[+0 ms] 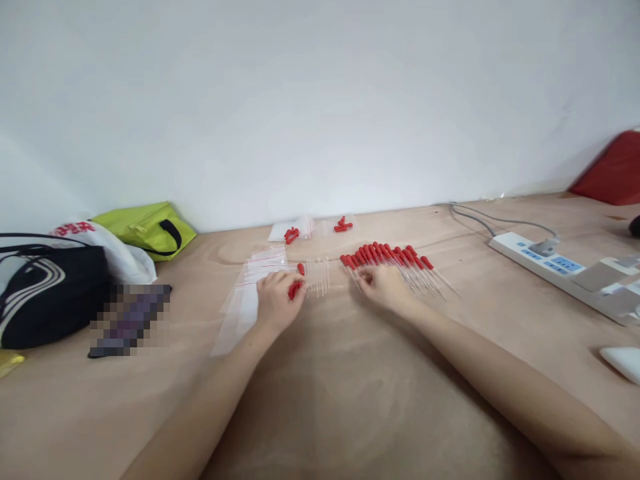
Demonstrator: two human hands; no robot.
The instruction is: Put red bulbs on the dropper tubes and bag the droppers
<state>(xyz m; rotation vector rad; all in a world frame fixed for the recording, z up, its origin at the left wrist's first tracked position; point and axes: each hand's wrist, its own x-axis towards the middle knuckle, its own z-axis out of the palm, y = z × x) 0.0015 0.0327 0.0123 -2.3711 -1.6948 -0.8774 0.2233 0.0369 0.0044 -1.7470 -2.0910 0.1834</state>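
My left hand is closed, its fingers curled around red rubber bulbs at the thumb side. Another red bulb lies just beyond the fingertips. Beside this hand, several thin clear glass tubes lie in a row on the table. My right hand is closed in a pinch at the stem of a red-capped dropper at the left end of a fanned row of droppers. The fingers partly cover its stem. Clear zip bags lie partly under my left hand.
Toward the wall lie two small bags with red bulbs. A white power strip with plugs and grey cables is at right, near a red object. At left are a black bag, a green bag and a blurred dark item.
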